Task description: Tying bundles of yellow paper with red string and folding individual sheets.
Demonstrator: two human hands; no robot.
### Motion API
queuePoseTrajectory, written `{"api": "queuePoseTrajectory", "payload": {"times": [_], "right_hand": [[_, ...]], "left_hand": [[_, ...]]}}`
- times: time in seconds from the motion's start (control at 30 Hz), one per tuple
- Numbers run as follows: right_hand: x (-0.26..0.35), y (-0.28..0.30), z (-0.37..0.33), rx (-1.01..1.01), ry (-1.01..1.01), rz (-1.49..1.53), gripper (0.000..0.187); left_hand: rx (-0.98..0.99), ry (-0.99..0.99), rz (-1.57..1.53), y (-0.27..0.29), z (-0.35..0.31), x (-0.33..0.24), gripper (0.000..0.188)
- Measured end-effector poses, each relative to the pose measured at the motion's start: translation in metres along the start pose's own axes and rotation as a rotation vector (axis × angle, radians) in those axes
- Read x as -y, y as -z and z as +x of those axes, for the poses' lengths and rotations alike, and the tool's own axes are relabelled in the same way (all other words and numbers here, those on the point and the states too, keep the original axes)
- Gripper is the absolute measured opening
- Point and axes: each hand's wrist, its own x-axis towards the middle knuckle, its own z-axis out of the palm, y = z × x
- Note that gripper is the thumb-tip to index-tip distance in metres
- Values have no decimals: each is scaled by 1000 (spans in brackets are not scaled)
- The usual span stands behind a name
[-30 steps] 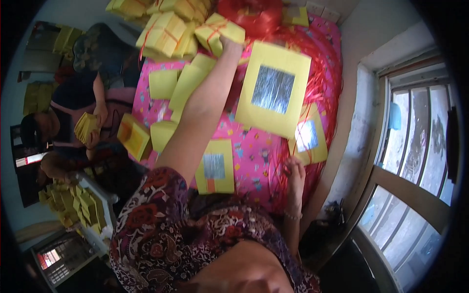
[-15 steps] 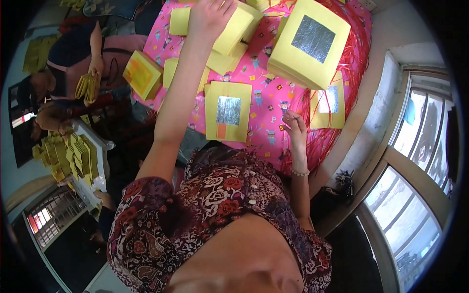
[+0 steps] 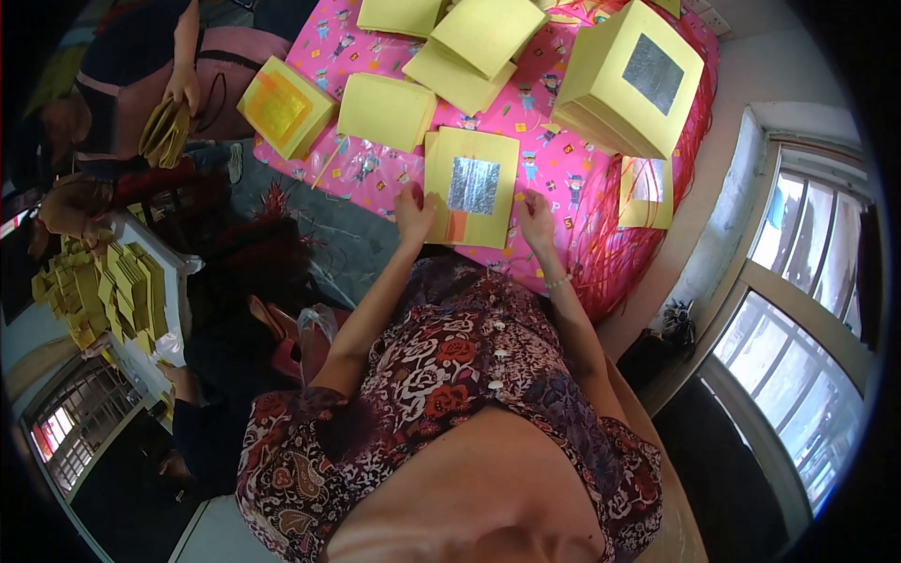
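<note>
A thin stack of yellow paper sheets (image 3: 495, 155) lies in front of me on the pink table cover, a silver foil square and an orange band on its top sheet. My left hand (image 3: 414, 218) is at its lower left edge, fingers loosely bent; whether they touch the paper is hard to tell. Beside the right edge, my right hand (image 3: 537, 223) has its fingers partly curled and apart, holding nothing visible. Beyond my left hand lies a plain yellow paper stack (image 3: 387, 111). A tall yellow paper block (image 3: 601, 103) with a silver square stands to the right.
More yellow stacks (image 3: 488, 36) lie at the far side, and an orange-marked block (image 3: 282, 108) at the table's left. Red plastic strings (image 3: 615, 267) trail along the right edge. Another person's hand (image 3: 182, 86) holds folded yellow papers at left. A barred window (image 3: 798, 375) is at right.
My left hand has come back from the far stacks to the near stack's left edge. My right hand has moved slightly left, close to its right edge. The whole view has shifted.
</note>
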Motion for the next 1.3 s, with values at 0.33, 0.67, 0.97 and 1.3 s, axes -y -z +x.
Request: {"api": "queuePoseTrajectory", "payload": {"times": [0.33,0.67,0.97,1.3], "right_hand": [[35,-27,6,-44,50,-83,27],[51,-24,-10,-140,105,-272,30],[33,-20,-3,-125,135,-177,32],[74,25,73,-51,625,-466,35]], "left_hand": [[156,-301,222,2,-25,-27,73],[183,-307,108,3,-29,-21,70],[93,-366,142,-8,-25,-27,67],[407,-577,180,32,-30,-12,121]]}}
